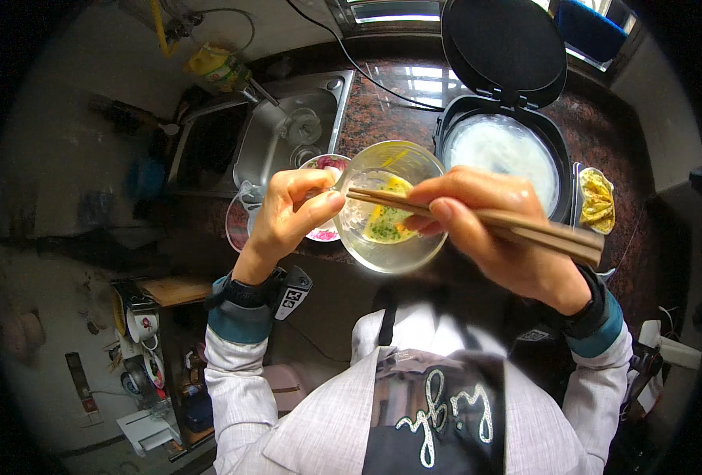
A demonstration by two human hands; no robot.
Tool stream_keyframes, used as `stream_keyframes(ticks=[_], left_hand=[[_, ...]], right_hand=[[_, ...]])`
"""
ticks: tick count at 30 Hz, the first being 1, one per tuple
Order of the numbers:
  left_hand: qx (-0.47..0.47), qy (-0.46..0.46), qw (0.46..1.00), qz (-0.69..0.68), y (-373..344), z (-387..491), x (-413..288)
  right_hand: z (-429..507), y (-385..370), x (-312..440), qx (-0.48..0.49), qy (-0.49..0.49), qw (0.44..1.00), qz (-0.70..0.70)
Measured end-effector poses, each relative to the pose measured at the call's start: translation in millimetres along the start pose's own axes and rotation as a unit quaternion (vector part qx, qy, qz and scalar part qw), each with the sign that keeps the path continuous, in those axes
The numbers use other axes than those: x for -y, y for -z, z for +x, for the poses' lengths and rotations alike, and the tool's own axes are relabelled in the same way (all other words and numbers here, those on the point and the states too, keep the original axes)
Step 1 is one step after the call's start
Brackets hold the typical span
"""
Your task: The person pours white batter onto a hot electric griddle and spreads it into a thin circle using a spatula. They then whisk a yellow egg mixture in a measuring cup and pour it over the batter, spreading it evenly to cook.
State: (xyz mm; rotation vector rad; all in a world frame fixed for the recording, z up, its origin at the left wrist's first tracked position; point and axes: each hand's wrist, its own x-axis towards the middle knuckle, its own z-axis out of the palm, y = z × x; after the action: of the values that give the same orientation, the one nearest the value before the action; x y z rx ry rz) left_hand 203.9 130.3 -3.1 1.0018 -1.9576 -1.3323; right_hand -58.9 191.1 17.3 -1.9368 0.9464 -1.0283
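Note:
Pinched in the fingers of my left hand (297, 211) is the rim or handle side of a clear bowl (365, 255), which is tilted. Yellow batter-like liquid with green and orange bits (389, 228) lies in it. My right hand (493, 225) grips wooden chopsticks (523, 231), whose tips are over the bowl near my left fingertips. To the right behind the bowl, an electric pan (564, 178) with its black lid (502, 41) raised has a whitish layer (499, 148) covering its plate. A folded yellow pancake with green flecks (596, 200) sits at the pan's right.
The steel sink (345, 98) at the left holds a glass dish (303, 126). Beside it on the dark stone counter (380, 83) is a floral plate (325, 234), partly behind the bowl. A clear container (238, 217) stands near my left wrist. A black cord (365, 71) crosses the counter to the pan.

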Motion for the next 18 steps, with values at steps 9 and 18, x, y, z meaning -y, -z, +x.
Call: stream_keyframes(ticks=[9,18], left_hand=[[-0.002,0.003,1.000,0.009,5.7,-10.9,-3.2],[-0.022,0.008,0.999,0.037,14.5,-23.8,-1.8]], right_hand=[[2.2,-10.3,1.2,0.022,0.050,0.998,-0.041],[-0.2,-13.2,-3.1,0.002,-0.047,0.998,0.044]])
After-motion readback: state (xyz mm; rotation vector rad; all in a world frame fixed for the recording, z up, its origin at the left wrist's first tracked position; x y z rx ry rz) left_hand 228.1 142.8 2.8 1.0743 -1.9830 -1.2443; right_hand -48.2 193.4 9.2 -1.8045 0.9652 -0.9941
